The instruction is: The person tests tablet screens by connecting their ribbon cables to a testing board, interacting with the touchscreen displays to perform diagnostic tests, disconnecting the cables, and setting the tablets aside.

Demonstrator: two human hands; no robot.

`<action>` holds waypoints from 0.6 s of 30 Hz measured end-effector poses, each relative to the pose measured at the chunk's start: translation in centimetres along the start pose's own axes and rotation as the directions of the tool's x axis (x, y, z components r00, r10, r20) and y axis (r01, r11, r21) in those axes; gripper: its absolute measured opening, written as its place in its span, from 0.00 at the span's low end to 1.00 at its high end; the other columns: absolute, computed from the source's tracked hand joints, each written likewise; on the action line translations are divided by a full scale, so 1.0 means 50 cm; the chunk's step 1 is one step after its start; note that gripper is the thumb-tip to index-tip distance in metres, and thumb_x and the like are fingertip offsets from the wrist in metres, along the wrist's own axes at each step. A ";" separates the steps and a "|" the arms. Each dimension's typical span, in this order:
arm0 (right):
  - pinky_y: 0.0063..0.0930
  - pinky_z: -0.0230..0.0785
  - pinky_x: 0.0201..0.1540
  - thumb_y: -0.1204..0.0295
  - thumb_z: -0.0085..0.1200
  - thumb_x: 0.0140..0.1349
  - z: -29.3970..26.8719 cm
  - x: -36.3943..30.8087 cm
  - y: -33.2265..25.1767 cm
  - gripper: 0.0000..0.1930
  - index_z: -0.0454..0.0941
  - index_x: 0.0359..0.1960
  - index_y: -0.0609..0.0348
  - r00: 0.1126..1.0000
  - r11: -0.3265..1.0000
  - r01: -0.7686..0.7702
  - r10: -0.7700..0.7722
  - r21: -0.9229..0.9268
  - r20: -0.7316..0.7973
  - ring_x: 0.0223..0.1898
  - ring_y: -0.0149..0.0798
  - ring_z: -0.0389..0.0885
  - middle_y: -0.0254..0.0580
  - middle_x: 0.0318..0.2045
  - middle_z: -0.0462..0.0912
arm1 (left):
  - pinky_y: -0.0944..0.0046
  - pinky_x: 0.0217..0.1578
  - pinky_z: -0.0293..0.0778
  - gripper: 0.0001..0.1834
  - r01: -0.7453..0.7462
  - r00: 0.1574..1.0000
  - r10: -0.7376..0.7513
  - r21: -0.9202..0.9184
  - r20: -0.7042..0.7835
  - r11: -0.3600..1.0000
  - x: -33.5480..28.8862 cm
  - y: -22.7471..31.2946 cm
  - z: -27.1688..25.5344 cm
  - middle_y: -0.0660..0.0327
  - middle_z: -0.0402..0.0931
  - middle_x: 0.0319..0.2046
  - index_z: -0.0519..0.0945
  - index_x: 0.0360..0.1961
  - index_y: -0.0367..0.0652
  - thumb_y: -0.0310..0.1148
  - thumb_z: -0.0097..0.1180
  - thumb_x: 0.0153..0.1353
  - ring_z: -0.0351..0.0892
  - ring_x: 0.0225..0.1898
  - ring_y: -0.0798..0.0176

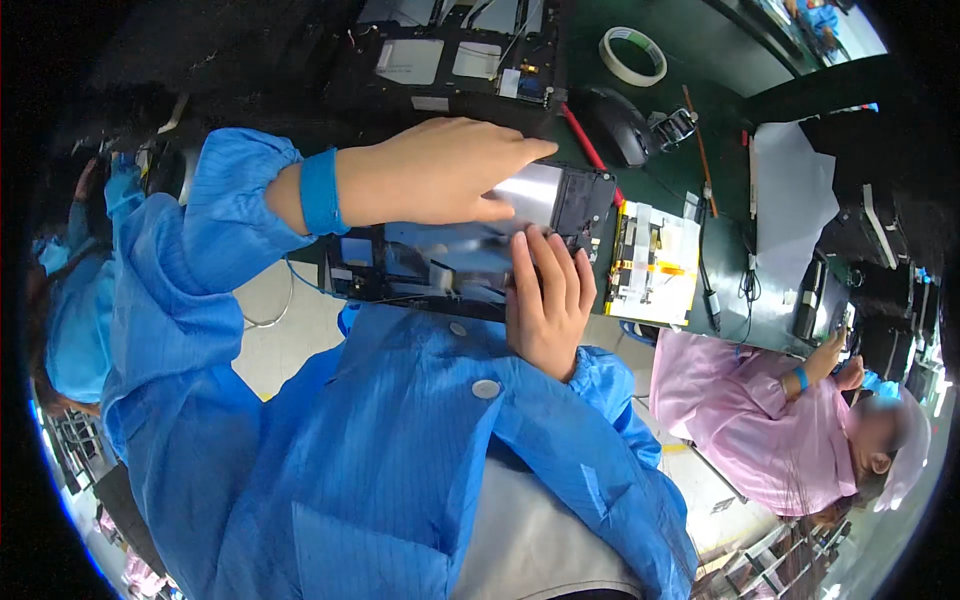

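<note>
A black, opened tablet-like electronic device [580, 205] lies along the near edge of the table, with a shiny silver panel [530, 192] towards its right end. My left hand [435, 170], with a blue band at the wrist, reaches across the device from the left. Its index finger and thumb are stretched out apart over the silver panel. From the near side, my right hand [550, 290] lies with extended fingers on the device's front edge, fingertips close to the left thumb. Bluish, see-through reflections cover the part beneath my left wrist, and its exact surface cannot be made out.
Beyond my hands lies another opened black device [450, 65]. A tape roll [632, 56], a black computer mouse [612, 125] and a red pen-like stick [583, 138] are at the right. A white-and-yellow component [655, 265] lies beside cables. A person in pink [760, 410] sits further right.
</note>
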State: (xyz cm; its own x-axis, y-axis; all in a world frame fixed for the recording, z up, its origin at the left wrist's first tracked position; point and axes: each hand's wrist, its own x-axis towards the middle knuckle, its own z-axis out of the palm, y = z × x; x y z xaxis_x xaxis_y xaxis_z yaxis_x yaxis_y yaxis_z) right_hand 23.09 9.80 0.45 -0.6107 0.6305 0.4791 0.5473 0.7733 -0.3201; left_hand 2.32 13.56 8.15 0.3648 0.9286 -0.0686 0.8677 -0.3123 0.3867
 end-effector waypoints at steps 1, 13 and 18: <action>0.42 0.53 0.61 0.73 0.52 0.51 -0.001 0.005 -0.003 0.27 0.69 0.57 0.48 0.999 1.000 -0.011 0.011 -0.023 0.034 0.56 0.39 0.68 0.38 0.55 0.70 | 0.54 0.49 0.71 0.32 0.002 1.000 -0.002 -0.005 0.001 1.000 -0.003 -0.003 0.007 0.48 0.74 0.46 0.66 0.56 0.37 0.37 0.59 0.51 0.74 0.49 0.50; 0.41 0.57 0.60 0.81 0.51 0.49 -0.065 0.093 0.071 0.31 0.63 0.59 0.59 0.972 0.959 -0.059 -0.008 0.277 0.236 0.60 0.50 0.63 0.51 0.58 0.65 | 0.52 0.61 0.55 0.24 -0.074 0.996 0.088 -0.296 0.033 0.952 -0.156 -0.008 -0.053 0.52 0.68 0.55 0.70 0.56 0.42 0.35 0.50 0.57 0.64 0.59 0.51; 0.38 0.69 0.46 0.82 0.42 0.56 -0.016 0.196 0.181 0.17 0.73 0.48 0.57 0.966 1.000 -0.010 0.010 0.002 0.259 0.47 0.56 0.73 0.51 0.46 0.75 | 0.46 0.63 0.49 0.35 -0.118 0.956 0.152 0.148 -0.250 0.982 -0.176 0.084 0.070 0.62 0.67 0.57 0.69 0.57 0.50 0.42 0.60 0.44 0.63 0.60 0.58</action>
State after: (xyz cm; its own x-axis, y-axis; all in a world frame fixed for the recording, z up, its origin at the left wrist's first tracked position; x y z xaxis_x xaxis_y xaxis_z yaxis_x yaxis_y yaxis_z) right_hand 22.50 22.92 2.93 -0.7327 0.6337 0.2483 0.5525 0.7668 -0.3267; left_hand 3.93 3.39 7.17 0.3962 0.8905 0.2235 0.8592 -0.4454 0.2518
